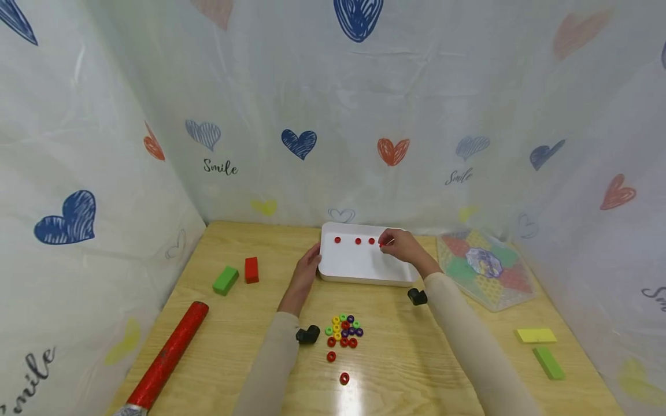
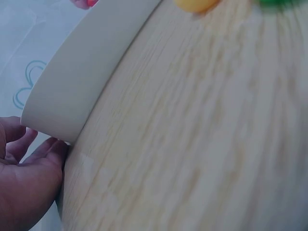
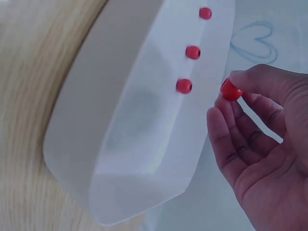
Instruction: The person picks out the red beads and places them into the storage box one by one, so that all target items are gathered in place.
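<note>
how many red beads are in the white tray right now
3 lie in a row along the far side of the white tray: left bead, middle bead, right bead. A fourth bead is pinched in the right hand, not yet set down.

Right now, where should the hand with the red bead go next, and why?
Probably a small dip to set the red bead down in the white tray, just past the three red beads lined along its far side. The right hand pinches it there, and the left hand rests against the tray's edge.
</note>
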A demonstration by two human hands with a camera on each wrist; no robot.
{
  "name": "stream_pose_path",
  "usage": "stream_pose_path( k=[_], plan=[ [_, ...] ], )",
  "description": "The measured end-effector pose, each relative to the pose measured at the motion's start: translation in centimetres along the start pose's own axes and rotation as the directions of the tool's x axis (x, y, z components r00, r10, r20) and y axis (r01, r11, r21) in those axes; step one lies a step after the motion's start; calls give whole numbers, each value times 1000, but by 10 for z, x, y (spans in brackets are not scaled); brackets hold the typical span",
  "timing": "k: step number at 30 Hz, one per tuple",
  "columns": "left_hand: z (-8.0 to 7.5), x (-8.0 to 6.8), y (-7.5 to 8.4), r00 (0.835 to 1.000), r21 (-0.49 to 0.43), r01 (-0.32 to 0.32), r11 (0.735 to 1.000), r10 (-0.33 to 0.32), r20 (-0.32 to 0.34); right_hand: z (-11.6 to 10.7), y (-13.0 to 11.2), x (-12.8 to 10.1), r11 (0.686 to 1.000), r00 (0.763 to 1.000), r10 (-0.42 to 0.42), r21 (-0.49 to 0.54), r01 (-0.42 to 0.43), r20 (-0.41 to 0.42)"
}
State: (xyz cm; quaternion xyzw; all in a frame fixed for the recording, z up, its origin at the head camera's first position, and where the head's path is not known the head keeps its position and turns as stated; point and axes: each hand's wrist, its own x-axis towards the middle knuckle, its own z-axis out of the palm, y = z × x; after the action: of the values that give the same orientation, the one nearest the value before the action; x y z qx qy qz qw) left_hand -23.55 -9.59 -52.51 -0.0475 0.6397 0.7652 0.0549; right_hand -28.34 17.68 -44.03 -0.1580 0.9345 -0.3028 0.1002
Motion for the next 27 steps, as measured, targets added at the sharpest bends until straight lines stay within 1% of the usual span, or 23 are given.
stream_pose_path(
  k=[6, 11, 14, 18, 20, 24, 27],
  plan=[
    [-4, -4, -4, 1000, -12, -12, 1000, 12, -3, 4, 11, 21, 992, 992, 117, 31, -119, 41],
    [-5, -8, -8, 1000, -5, 15, 1000, -15, -6, 9, 22, 35, 977, 976, 213, 18, -214, 54],
    [-4, -8, -10, 999, 2, 30, 1000, -30, -11, 10, 25, 38, 969, 967, 248, 5, -248, 55],
    [-4, -6, -7, 999, 12, 41, 999, -41, -15, 9, 29, 41, 965, 964, 263, -18, -263, 44],
    [-3, -6, -5, 999, 7, 35, 999, -35, -13, 7, 29, 41, 964, 963, 267, -32, -266, 32],
    [-2, -5, -3, 999, -3, 43, 999, -43, -11, 2, 30, 40, 957, 959, 283, -64, -281, 11],
    [0, -5, -1, 1000, -9, 28, 1000, -28, 3, -1, 32, 39, 949, 951, 308, -70, -307, 5]
  ],
)
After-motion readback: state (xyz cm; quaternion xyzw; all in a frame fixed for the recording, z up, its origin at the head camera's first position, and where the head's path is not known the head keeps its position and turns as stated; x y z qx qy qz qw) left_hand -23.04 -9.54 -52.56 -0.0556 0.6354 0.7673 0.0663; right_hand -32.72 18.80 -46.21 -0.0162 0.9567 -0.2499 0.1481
